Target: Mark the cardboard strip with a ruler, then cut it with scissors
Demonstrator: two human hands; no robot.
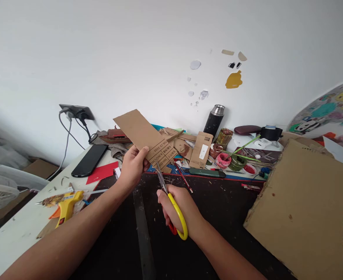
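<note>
Yellow-and-red-handled metal scissors (pixel 177 209) at flat, brown printed cardboard (pixel 146 136)
Left hand (pixel 132 165) pinches the cardboard; right hand (pixel 185 203) grips the scissors.

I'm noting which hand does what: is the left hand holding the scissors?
No, the right hand grips the scissors, while the left hand holds the piece of cardboard.

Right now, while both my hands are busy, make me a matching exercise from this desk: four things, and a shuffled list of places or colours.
Things:
1. Scissors
2. Printed cardboard piece
3. Hot glue gun
4. Vacuum flask

Places or colours:
A. Black body, silver top
B. Held in the left hand
C. Yellow body, orange trigger
D. Held in the right hand

Right pairs: 1-D, 2-B, 3-C, 4-A.
</note>
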